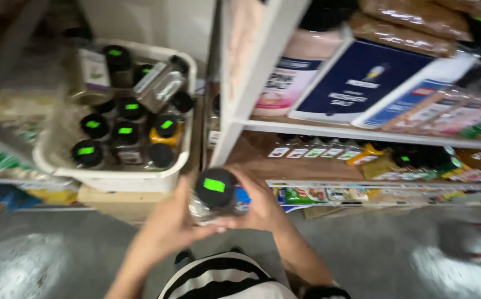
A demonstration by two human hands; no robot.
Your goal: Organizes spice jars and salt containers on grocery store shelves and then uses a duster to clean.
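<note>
Your left hand [168,221] and right hand [260,207] both gripping a jar [214,195] (black lid, green sticker), white bin [113,178] of jars at ten o'clock.

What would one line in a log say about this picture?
left hand: holds jar | right hand: holds jar | jar: black lid, green sticker | white tub: similar jars | shelf: packets
</note>
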